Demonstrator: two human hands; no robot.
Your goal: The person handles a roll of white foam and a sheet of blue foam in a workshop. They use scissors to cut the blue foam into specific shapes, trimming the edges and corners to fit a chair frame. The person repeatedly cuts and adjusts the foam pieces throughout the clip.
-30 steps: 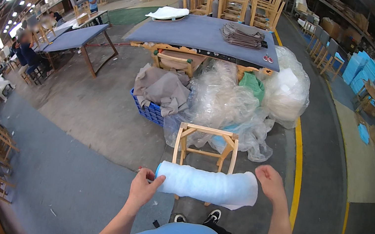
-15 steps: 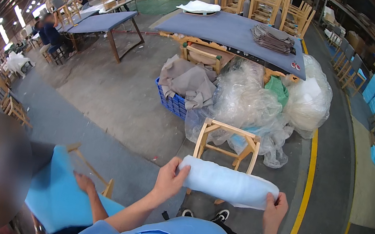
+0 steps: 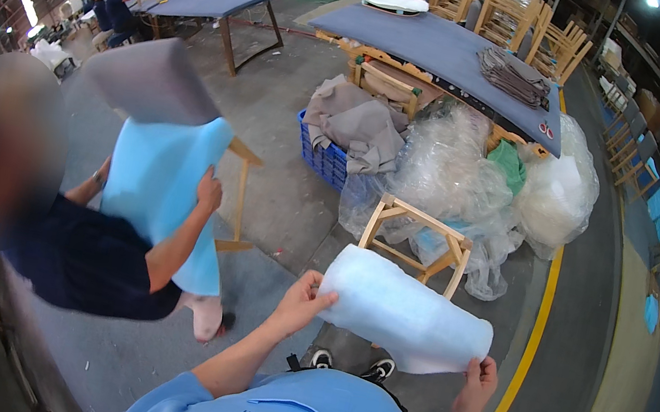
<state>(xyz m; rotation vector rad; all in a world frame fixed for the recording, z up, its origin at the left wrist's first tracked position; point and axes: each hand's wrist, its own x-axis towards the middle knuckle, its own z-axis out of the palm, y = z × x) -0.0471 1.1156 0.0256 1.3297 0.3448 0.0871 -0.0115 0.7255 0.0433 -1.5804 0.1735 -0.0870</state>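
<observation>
A white piece of padding (image 3: 404,312) spans the space between my hands, its surface smooth and curved. My left hand (image 3: 303,297) pinches its left end between thumb and fingers. At the lower right corner, my right hand (image 3: 478,382) grips the other end. Just beyond the padding stands a bare wooden chair frame (image 3: 429,231); the padding hides its near part, and whether the two are joined I cannot tell.
At my left a co-worker (image 3: 101,254) carries a grey-backed wooden chair (image 3: 154,78) with a light blue sheet (image 3: 163,177). Ahead are a blue crate (image 3: 320,151) of grey fabric, clear plastic bags (image 3: 452,166) and a grey-topped table (image 3: 429,43) with scissors (image 3: 546,129).
The co-worker has moved forward beside me, lifting the chair and blue sheet into fuller view. The padding now shows a broader face, still in both my hands. My view has shifted slightly.
</observation>
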